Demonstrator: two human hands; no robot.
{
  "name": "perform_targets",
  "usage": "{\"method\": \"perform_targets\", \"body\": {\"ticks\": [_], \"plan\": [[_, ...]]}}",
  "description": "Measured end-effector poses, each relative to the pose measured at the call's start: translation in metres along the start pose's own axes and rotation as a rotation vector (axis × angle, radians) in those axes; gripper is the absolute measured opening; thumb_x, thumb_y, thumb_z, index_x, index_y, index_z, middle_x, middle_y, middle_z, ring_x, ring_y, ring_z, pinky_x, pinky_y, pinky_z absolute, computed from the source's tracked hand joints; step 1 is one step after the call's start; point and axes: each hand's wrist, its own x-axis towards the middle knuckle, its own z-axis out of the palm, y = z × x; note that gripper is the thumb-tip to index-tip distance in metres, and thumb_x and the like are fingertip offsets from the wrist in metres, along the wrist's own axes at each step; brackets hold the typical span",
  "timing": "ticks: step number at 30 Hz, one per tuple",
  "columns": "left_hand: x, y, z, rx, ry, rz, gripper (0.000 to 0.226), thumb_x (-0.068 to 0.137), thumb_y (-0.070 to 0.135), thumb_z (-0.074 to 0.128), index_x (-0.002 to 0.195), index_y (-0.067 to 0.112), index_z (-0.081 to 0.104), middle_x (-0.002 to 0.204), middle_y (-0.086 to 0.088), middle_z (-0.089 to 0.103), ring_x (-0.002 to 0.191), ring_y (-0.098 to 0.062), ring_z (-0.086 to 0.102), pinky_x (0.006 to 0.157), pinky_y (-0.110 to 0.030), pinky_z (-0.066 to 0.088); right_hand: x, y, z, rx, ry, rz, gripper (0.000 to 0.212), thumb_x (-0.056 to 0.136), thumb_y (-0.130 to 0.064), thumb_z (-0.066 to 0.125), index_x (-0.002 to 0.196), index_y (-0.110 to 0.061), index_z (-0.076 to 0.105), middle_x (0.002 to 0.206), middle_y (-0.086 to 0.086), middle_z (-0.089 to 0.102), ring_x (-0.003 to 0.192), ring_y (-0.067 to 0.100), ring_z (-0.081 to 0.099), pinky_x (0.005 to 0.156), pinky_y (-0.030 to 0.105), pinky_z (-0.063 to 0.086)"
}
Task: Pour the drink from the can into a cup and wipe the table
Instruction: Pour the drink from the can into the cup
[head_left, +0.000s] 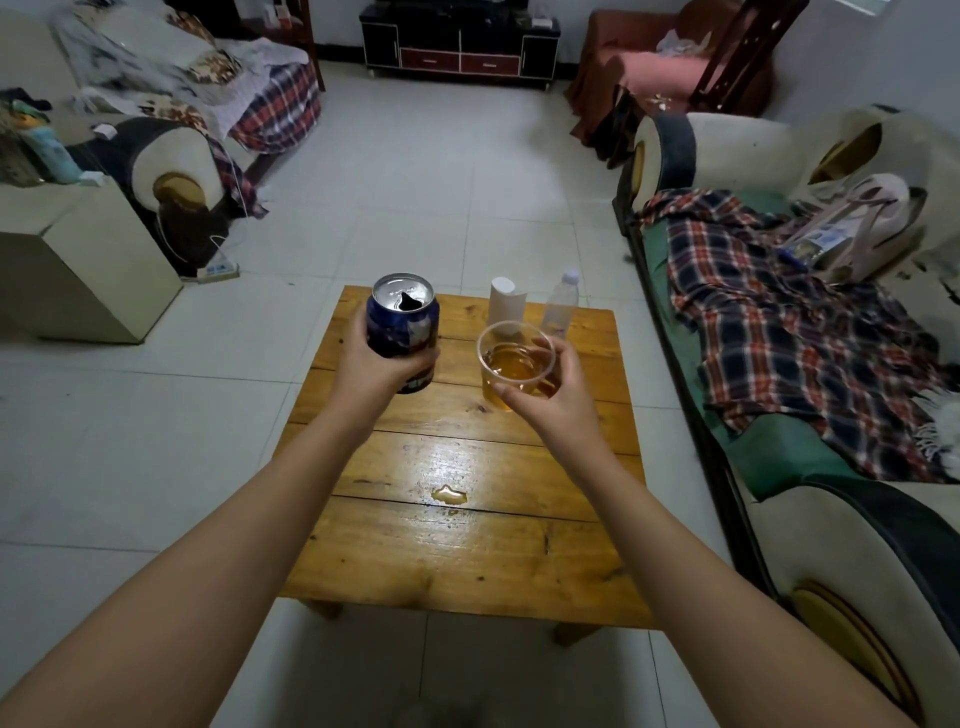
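Amber drink is already seen in the clear plastic cup (517, 364), gripped by the right hand (558, 395). The opened blue metal can (402, 332) is held upright by the left hand (376, 364). A small puddle (449, 494) on the wooden bench (467, 561) remains unwiped.

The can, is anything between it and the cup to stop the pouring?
No. The can sits upright in the left hand, the cup in the right hand beside it, with only open air between them. The white container and bottle stand behind.
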Motion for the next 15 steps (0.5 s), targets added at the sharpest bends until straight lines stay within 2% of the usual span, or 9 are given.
{"method": "perform_targets", "body": {"ticks": [7, 11, 15], "plan": [[0.002, -0.030, 0.002, 0.019, 0.005, -0.074, 0.082, 0.064, 0.014, 0.081, 0.134, 0.020, 0.039, 0.131, 0.001, 0.051, 0.119, -0.015, 0.047, 0.092, -0.028, 0.043, 0.004, 0.027, 0.009, -0.004, 0.023, 0.064, 0.057, 0.073, -0.019, 0.075, 0.117, -0.028, 0.040, 0.105, -0.020, 0.050, 0.097, -0.009, 0.046, 0.077, 0.008, 0.036], [0.009, -0.052, 0.006, 0.012, -0.001, -0.076, 0.083, 0.065, 0.014, 0.081, 0.135, 0.021, 0.037, 0.133, 0.001, 0.050, 0.122, -0.014, 0.045, 0.094, -0.028, 0.042, 0.010, 0.056, 0.018, -0.003, 0.035, 0.105, 0.056, 0.074, -0.019, 0.075, 0.116, -0.028, 0.038, 0.107, -0.016, 0.047, 0.097, -0.005, 0.045, 0.076, 0.008, 0.036], [0.016, -0.082, 0.014, 0.016, 0.022, -0.072, 0.083, 0.065, 0.011, 0.080, 0.134, 0.021, 0.037, 0.132, 0.003, 0.049, 0.117, -0.009, 0.043, 0.090, -0.023, 0.040, 0.018, 0.100, 0.033, 0.014, 0.063, 0.168, 0.060, 0.074, -0.018, 0.075, 0.121, -0.024, 0.037, 0.107, -0.016, 0.046, 0.101, 0.004, 0.046, 0.075, 0.010, 0.037]]}}
